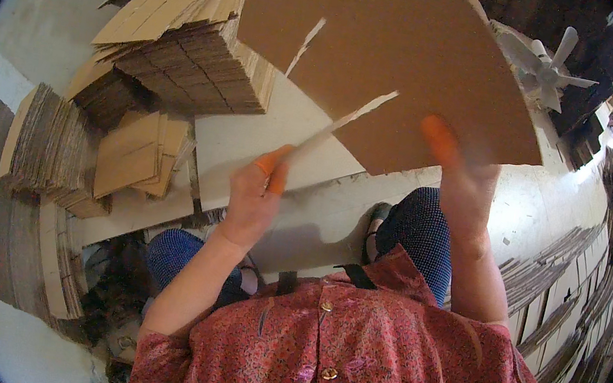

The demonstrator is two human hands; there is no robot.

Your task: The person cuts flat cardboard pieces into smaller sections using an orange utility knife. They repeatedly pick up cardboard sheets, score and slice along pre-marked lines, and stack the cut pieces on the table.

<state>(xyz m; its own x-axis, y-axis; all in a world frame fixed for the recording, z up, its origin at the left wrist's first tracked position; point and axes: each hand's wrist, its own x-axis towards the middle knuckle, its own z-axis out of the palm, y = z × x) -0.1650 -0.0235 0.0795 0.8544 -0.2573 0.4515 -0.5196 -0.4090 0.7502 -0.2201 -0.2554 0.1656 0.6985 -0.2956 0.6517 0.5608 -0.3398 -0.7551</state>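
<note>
A large brown cardboard sheet (373, 37) is held up and tilted in front of me. Two narrow, ragged slots cut in from its near-left edge, with pale showing through. My right hand (468, 166) grips the sheet near its lower right edge; the orange-covered thumb lies on top and the other fingers are hidden beneath. Closed fingers of my left hand (256, 189), with orange coverings, pinch a thin pale strip (309, 141). The strip lines up with the nearer slot; whether it is still joined to the sheet I cannot tell. The right hand is slightly blurred.
A tall stack of slotted cardboard (191, 68) stands on the white tabletop (232, 135) at left. Smaller cardboard piles (137, 154) and upright bundles (49, 146) sit nearer. At far right is a white-bladed fan (550, 72); more stacked cardboard (563, 303) lies on the right.
</note>
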